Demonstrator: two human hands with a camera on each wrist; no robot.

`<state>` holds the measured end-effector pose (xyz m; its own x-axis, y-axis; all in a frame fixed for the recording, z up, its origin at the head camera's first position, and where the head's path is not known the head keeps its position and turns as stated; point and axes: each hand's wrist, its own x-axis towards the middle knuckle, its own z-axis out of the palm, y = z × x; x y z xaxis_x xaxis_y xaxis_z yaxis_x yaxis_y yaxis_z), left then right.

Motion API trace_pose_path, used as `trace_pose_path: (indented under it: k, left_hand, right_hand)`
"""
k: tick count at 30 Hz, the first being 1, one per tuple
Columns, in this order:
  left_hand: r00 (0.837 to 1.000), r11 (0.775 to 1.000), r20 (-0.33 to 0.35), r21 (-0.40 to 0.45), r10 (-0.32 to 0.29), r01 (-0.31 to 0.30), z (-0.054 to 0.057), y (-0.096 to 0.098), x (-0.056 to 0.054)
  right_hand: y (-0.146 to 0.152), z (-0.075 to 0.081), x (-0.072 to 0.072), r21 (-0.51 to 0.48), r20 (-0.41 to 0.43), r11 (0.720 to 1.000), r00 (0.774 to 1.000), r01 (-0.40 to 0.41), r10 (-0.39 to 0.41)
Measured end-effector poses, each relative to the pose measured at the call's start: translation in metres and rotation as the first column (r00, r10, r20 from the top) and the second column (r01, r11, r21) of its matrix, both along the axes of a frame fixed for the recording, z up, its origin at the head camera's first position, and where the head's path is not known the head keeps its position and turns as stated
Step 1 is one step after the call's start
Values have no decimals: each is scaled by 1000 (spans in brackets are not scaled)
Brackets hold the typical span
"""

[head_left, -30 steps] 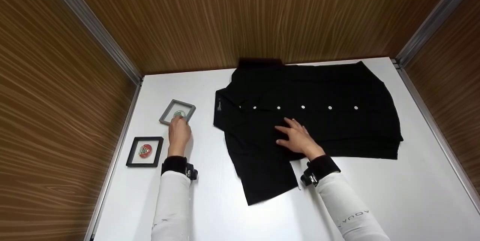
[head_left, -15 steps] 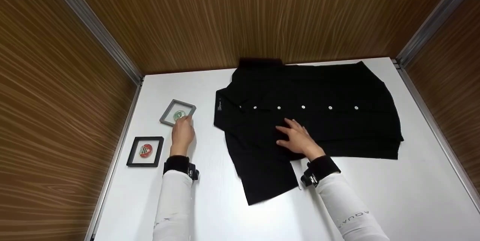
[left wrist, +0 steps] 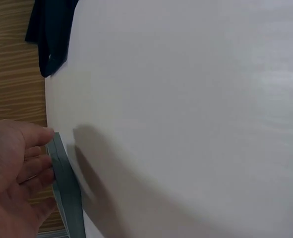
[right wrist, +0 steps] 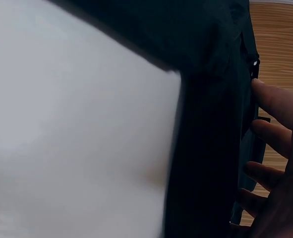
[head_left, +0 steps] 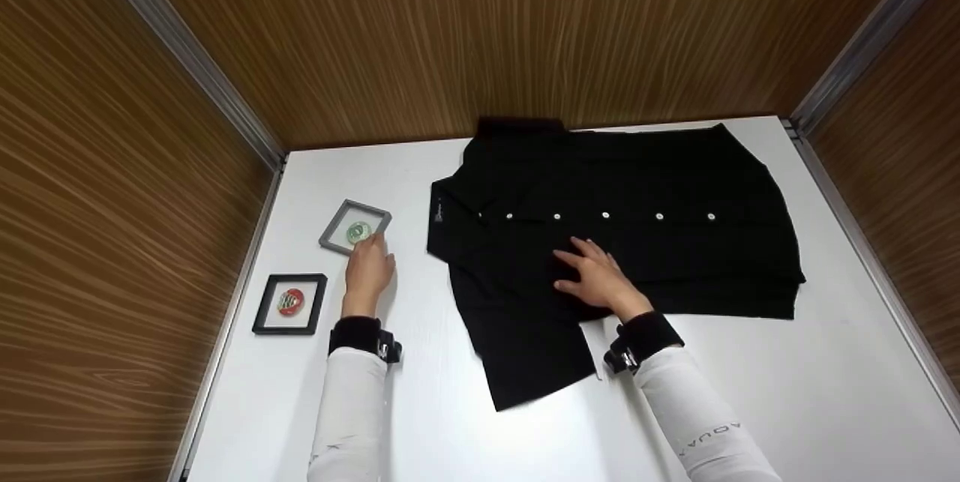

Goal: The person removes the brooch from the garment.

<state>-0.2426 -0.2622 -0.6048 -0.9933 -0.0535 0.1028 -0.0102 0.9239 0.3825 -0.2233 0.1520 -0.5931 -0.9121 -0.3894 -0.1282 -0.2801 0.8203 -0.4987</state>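
A black short-sleeved shirt (head_left: 675,257) with white buttons lies spread on the white table, its collar towards the left. My right hand (head_left: 602,283) rests on the shirt's front below the button row, fingers spread; the right wrist view shows the fingertips (right wrist: 260,128) against the dark cloth. At the left, a grey square frame (head_left: 328,229) holds a round green-and-white piece. My left hand (head_left: 367,272) is at the frame's near corner. In the left wrist view its loosely bent fingers (left wrist: 39,163) touch the edge of the frame (left wrist: 69,193).
A black square frame (head_left: 259,303) with a round red-and-green piece lies nearer and further left. Wood-grain panels (head_left: 375,40) wall the table (head_left: 450,444) at the back and both sides, with metal strips in the corners.
My left hand has drawn back slightly towards me and to the right, uncovering more of the green piece. Both frames, the shirt and my right hand stay practically where they were.
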Motion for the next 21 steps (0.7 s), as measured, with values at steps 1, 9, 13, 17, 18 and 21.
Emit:
trace_pose_path:
  k: [1,9,13,17,18,21]
  left_hand:
    - [1000,1000,8,1,-5,5,0,0,1]
    - [999,998,41,61,-32,29,1,1,10]
    - [999,998,19,50,-30,29,4,2,17]
    - [1000,1000,-12,3,-14,14,10,1,26]
    - [1000,1000,-18,-8,-6,6,12,1,28]
    - [999,999,-40,-44,10,-12,18,-1,35]
  right_hand:
    - [1,0,0,-1,-2,1000,1000,3,-3]
    - [20,3,0,1,-29,999,999,37,-37]
    - [33,2,4,23,-61,998,997,54,-53]
    - [46,1,7,57,-97,995,993,78,-72]
    - [50,1,8,66,-108,994,991,86,-79]
    - [61,1,9,86,-139,990,985,115,-103]
